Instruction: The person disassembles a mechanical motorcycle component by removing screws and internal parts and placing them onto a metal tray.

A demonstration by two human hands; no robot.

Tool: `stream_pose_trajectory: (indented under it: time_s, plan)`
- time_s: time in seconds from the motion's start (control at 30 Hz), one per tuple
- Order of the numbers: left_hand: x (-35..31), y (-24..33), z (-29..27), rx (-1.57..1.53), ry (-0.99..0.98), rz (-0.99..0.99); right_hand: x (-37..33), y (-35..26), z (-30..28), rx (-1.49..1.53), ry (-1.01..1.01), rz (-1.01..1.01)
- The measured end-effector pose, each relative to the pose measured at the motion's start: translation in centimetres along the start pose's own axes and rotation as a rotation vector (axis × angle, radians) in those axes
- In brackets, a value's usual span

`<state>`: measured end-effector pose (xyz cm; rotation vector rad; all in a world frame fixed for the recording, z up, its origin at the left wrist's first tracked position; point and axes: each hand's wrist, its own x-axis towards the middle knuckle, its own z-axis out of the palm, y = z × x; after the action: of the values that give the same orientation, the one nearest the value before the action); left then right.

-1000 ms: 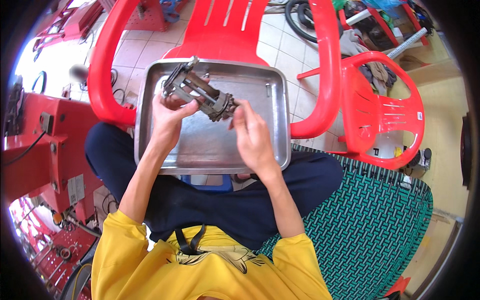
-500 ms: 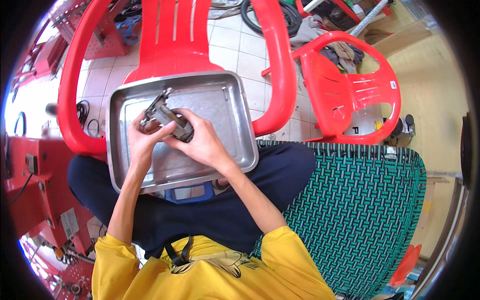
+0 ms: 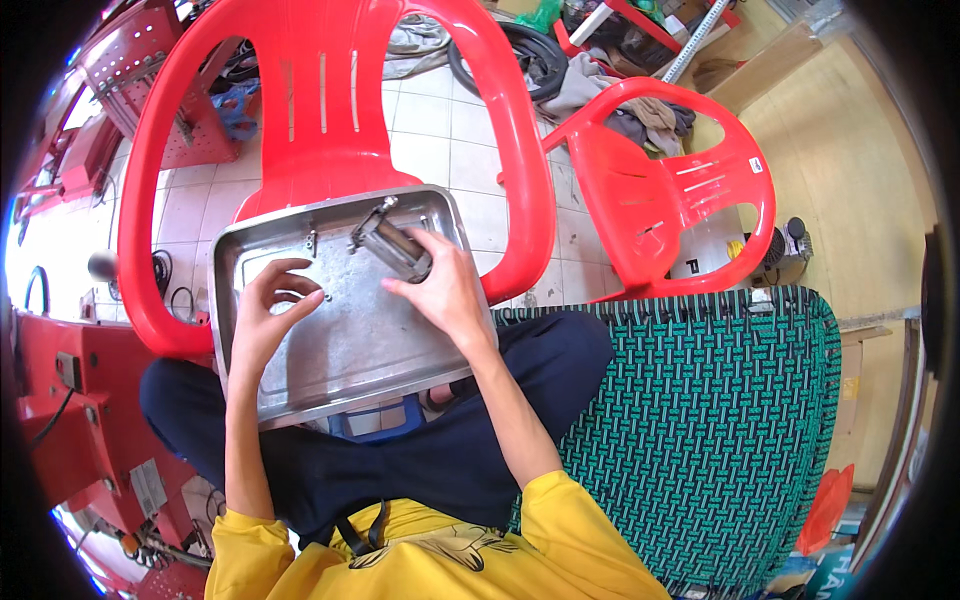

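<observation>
My right hand (image 3: 447, 292) is closed round a grey metal machine part (image 3: 398, 252) with a stubby body and a thin bracket at its far end. I cannot tell its exact kind. It is held over the right half of a shallow steel tray (image 3: 400, 360) that rests on my lap. Over the tray's left side, my left hand (image 3: 266, 318) is apart from the part, its fingers loosely curved and spread with nothing seen in them. Small metal pieces (image 3: 311, 243) lie in the tray near its far edge, and another tiny piece (image 3: 328, 297) is beside my left fingertips.
A red plastic armchair (image 3: 325, 110) stands just beyond the tray, and another red chair (image 3: 640, 200) is farther right. A green woven seat (image 3: 700, 430) is at my right. Red machinery (image 3: 90, 400) stands at my left. A black tyre (image 3: 525, 60) lies on the tiled floor behind.
My left hand has let go of the metal part and moved apart from it. My right hand now holds the part alone, farther right. The tray appears lower in view.
</observation>
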<state>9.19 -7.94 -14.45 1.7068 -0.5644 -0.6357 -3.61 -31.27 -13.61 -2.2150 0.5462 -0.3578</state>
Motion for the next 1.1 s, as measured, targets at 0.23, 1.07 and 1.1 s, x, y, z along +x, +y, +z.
stream_pose_trajectory:
  time_s: [0.23, 1.07, 1.1]
  plan:
    - [-0.1, -1.9, 1.2, 0.709, 0.082, 0.096, 1.4, 1.7, 1.2, -0.060, 0.047, 0.067]
    - [1.2, -2.9, 1.6, 0.523, 0.220, 0.189, 2.7, 3.5, 3.9, -0.376, 0.006, 0.051]
    - [1.3, -2.7, 1.5, 0.464, 0.224, 0.171, 2.6, 3.3, 3.8, -0.377, 0.011, 0.040]
